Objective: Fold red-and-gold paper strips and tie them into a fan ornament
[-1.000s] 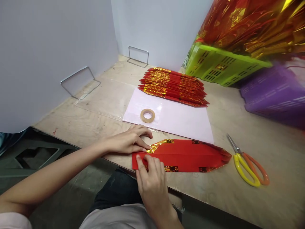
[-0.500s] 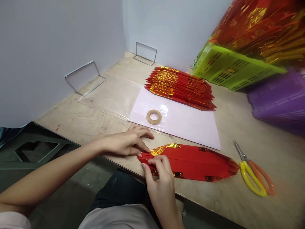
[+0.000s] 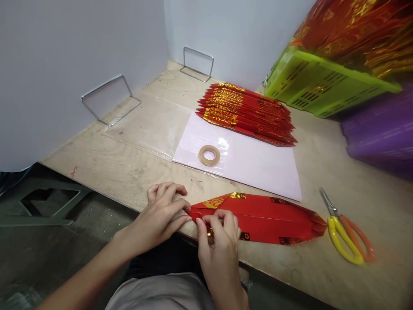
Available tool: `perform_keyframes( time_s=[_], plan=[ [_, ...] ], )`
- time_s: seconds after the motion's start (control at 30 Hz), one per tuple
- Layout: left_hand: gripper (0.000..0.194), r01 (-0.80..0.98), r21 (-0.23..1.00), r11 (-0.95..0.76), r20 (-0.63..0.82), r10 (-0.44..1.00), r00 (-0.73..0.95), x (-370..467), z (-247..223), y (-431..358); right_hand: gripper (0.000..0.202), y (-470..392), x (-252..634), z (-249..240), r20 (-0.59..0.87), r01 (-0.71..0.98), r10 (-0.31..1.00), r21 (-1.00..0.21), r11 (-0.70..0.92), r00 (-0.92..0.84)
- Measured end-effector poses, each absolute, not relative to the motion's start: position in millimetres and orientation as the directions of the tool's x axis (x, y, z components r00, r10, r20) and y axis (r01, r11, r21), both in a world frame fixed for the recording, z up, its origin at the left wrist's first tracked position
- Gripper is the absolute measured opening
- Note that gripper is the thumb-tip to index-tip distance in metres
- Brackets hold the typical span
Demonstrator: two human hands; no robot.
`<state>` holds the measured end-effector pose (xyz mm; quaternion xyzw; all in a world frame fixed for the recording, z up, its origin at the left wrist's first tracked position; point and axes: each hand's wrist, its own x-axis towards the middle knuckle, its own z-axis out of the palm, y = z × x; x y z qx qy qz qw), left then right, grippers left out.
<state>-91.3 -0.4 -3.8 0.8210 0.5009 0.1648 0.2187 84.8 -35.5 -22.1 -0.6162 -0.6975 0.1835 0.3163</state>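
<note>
A red paper piece (image 3: 264,215) with gold print lies at the table's front edge, its left end folded to a point. My left hand (image 3: 161,213) pinches the tip of that pointed end between thumb and forefinger, the other fingers curled above the wood. Just to its right, my right hand (image 3: 221,241) has thumb and fingers closed on the lower folded edge of the same paper. Behind them, a tape roll (image 3: 203,160) rests on a white sheet (image 3: 258,165) under clear film. A row of folded red and gold pieces (image 3: 245,114) covers the sheet's back edge.
Scissors (image 3: 346,237) with yellow and orange handles lie at the right, tips pointing away. A green basket (image 3: 325,86) of red and gold material and a purple basket (image 3: 380,133) stand at the back right. Two wire stands (image 3: 130,92) are by the walls.
My left hand has moved left and down, from lying over the fold to gripping the paper's pointed tip. My right hand stays nearly in place at the lower edge. The view has shifted slightly.
</note>
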Motion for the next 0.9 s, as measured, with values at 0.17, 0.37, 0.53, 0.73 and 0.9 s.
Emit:
perform_keyframes(
  time_s=[0.17, 0.37, 0.53, 0.73, 0.9],
  plan=[
    [0.012, 0.790, 0.496, -0.361, 0.039, 0.918, 0.395, -83, -4, -3, 0.024, -35, 84, -25, 0.132, 0.817, 0.991, -0.571, 0.076, -0.001],
    [0.006, 0.841, 0.436, -0.321, 0.118, 0.946, 0.301, -74, -7, -8, 0.032, -32, 79, -23, 0.104, 0.824, 0.992, -0.566, 0.000, 0.071],
    [0.018, 0.833, 0.366, -0.415, 0.403, 0.878, 0.260, -65, -18, -33, 0.032, -31, 78, -20, 0.077, 0.836, 0.994, -0.549, -0.028, 0.083],
    [0.045, 0.801, 0.388, -0.455, 0.446, 0.854, 0.269, -55, -38, -64, 0.031, -29, 78, -21, 0.095, 0.841, 0.992, -0.541, -0.023, 0.087],
    [0.046, 0.814, 0.398, -0.422, 0.428, 0.871, 0.242, -52, -41, -65, 0.032, -28, 78, -22, 0.096, 0.831, 0.991, -0.556, -0.023, 0.091]
  ],
)
